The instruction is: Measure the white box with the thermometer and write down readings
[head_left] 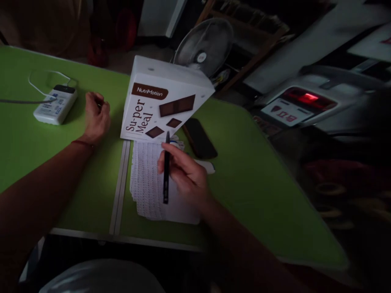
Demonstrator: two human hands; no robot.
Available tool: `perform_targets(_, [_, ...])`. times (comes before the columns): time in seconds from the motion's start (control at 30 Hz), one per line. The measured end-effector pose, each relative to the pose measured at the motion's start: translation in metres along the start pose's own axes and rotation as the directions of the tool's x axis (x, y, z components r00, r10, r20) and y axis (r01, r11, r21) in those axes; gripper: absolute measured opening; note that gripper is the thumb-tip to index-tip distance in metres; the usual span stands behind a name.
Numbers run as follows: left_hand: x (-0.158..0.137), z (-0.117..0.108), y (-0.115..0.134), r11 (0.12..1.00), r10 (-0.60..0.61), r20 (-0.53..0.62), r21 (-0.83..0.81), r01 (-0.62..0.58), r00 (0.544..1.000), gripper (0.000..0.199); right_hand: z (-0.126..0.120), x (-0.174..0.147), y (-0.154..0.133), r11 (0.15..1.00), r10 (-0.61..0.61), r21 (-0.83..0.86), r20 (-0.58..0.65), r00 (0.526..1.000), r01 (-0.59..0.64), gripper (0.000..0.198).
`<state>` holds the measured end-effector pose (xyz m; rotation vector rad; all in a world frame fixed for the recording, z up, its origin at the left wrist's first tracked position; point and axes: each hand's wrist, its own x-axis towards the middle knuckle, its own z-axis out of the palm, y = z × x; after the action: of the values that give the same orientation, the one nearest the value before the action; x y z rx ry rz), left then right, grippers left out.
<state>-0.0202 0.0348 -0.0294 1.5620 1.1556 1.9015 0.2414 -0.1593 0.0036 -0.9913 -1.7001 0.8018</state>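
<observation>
Room, indoor, dimly lit: a home or a small shop; which of the two remains unclear. Furniture: one green-topped table (259, 195) with a pale seam; one wooden rack (265, 47) beyond it. Appliances: one round fan (200, 57), behind the table; one pale machine (301, 108) with a red-lit display, at right; one white device (56, 106) with cables. Tabletop contents, suggesting desk use: closely written sheets (148, 183), one black pen (166, 175), one dark phone (200, 139). Red articles (126, 28) in the background, indistinct.

The left forearm (51, 183) is extended forward, and the left hand (97, 117) is curled into a loose fist. The right forearm (241, 240) is angled inward, and the right hand (189, 173) is closed in a pinching grip.
</observation>
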Motion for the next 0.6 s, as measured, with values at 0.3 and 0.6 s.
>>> perform_targets(0.3, [0.008,0.005,-0.002,0.995,-0.030,-0.088,0.093,0.038,0.996,0.058,0.020,-0.005,0.016,0.972,0.170,0.187,-0.157,0.973,-0.139,0.040])
perform_targets(0.6, [0.004,0.008,0.002,0.978,-0.173,0.009,0.122,0.170,0.985,0.063,0.015,-0.006,0.017,0.970,0.233,-0.034,-0.164,0.959,-0.241,0.007])
